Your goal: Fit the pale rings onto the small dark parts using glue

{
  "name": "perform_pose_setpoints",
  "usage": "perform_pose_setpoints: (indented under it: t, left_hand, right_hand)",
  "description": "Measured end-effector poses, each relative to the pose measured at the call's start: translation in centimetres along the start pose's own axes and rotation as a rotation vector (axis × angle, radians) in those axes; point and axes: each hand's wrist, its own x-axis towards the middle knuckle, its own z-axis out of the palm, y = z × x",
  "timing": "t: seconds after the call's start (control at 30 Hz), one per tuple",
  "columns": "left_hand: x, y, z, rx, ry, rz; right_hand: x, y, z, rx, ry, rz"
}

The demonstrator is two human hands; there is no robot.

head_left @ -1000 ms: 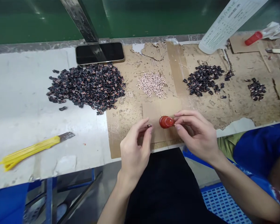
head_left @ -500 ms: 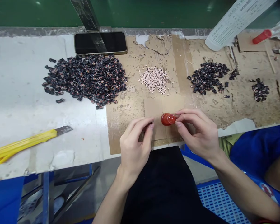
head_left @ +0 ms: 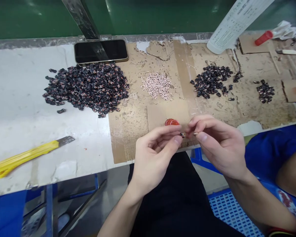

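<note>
L hand (head_left: 155,154) pinches a small dark pc (head_left: 182,134) btwn thumb & fingertips, mostly hidden by them, while R hand (head_left: 222,144) pinches a tiny pale bit (head_left: 195,134), too small to ID, just right of that pc w/ a gap btwn. Red pot (head_left: 172,122) is just beyond L hand's fingers, near side covered by them; farther out, beyond R hand, the tall white bottle (head_left: 236,29) is cut off at top edge. Vs 0.5 s ago, hands are closer together & L hand now blocks the pot, which showed clear of it then.
</note>
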Motion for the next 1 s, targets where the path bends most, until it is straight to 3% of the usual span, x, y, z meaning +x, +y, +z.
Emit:
perform_pose_setpoints:
  t: [0.1, 0.3, 0.7, 1.0]
  left_hand:
    - [0.1, 0.1, 0.5, -0.136, -0.073, -0.085]
    - [0.0, -0.1, 0.3, -0.170, -0.139, -0.104]
    - [-0.2, 0.0, 0.3, -0.049, -0.111, -0.088]
    - [0.0, 1.5, -0.1, 0.021, -0.083, -0.064]
  right_hand:
    - [-0.3, -0.7, 0.0, 0.051, -0.021, -0.004]
    - [-0.7, -1.1, -0.3, 0.009, -0.044, -0.017]
    - [-0.6, -1.1, -0.5, -0.083, -0.077, -0.048]
    - [0.6, -1.6, -1.1, -0.234, -0.162, -0.120]
